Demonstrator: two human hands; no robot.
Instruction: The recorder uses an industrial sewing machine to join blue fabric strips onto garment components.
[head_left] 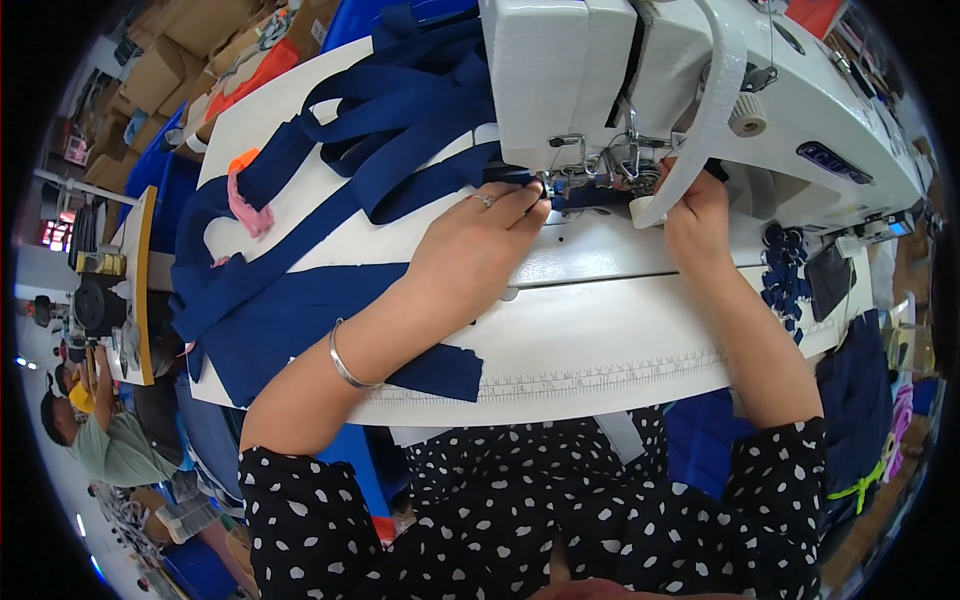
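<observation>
A white sewing machine [560,70] stands on the pale table. My left hand [478,245], with a ring on it, has its fingers closed together at the end of a navy fabric strip [420,190], just left of the presser foot [556,186]. My right hand [697,215] is to the right of the needle area, its fingers curled in a pinch. A white curved tube [705,110] partly covers those fingertips, so what they hold is hidden. Navy cloth also lies under the machine head between my hands.
Long loops of navy strip and a flat navy fabric piece [300,310] cover the table's left side. A pink and orange scrap [247,195] lies among them. Small navy pieces [786,275] hang at the right. A printed ruler [560,383] runs along the near edge. Another person [115,440] works at far left.
</observation>
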